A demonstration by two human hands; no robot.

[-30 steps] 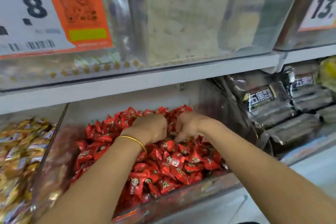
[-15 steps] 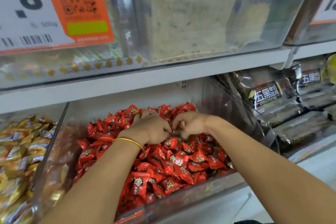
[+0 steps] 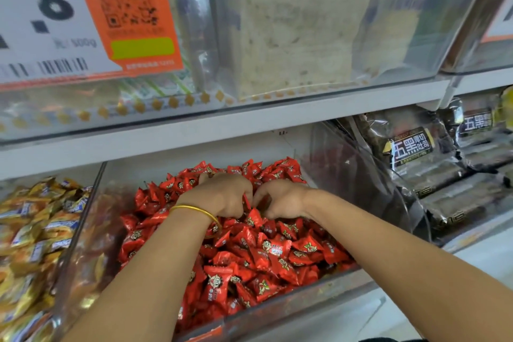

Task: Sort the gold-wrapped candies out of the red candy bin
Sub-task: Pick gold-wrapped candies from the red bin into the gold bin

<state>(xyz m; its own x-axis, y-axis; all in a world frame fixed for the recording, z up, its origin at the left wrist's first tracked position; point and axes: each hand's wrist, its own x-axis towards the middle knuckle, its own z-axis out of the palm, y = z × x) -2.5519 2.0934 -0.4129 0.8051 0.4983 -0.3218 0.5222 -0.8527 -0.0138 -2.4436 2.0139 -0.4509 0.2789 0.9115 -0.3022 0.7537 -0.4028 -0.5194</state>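
Note:
A clear plastic bin on the lower shelf is heaped with red-wrapped candies. Both my hands are knuckles-up in the middle of the heap, almost touching. My left hand, with a gold bangle on its wrist, has its fingers curled down into the candies. My right hand digs in beside it, fingertips buried. What either hand holds is hidden by the pile. No gold wrapper shows among the red ones. Gold-wrapped candies fill the neighbouring bin on the left.
Dark-wrapped packs lie in the compartment to the right, behind a clear curved divider. A white shelf edge runs just above the bins. Higher up hang clear bins and an orange and white price label.
My two hands have drawn closer together in the red heap, and their fingers have worked deeper into the candies. The view has shifted slightly.

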